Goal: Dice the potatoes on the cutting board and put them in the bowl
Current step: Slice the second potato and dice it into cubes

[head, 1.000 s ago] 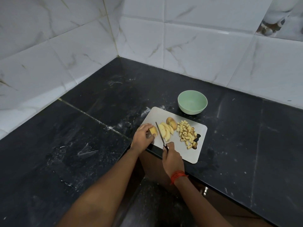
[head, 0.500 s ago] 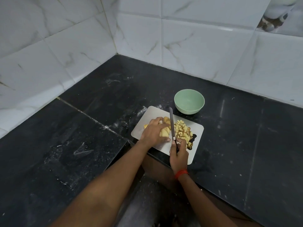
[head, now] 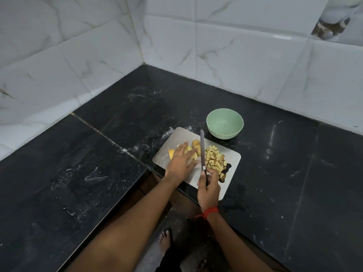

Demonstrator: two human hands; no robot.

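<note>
A pale cutting board (head: 232, 174) lies on the black counter near its inner corner edge. My left hand (head: 179, 163) lies flat over several potato slices (head: 191, 152) on the board's left half, fingers spread and pressing them. My right hand (head: 208, 188) grips the handle of a knife (head: 202, 148), whose blade points away from me between the slices and a heap of diced potato (head: 214, 160) on the right half. A green bowl (head: 225, 123) stands empty just beyond the board.
The black stone counter (head: 294, 173) wraps an L-shaped corner under white marble-look wall tiles (head: 235, 52). A seam runs across the counter (head: 110, 140) left of the board. My bare foot (head: 166, 239) shows on the floor below the counter edge.
My left hand moved right from a single potato piece at the board's left edge onto the slices. The knife swung from left of the slices to between them and the dice.
</note>
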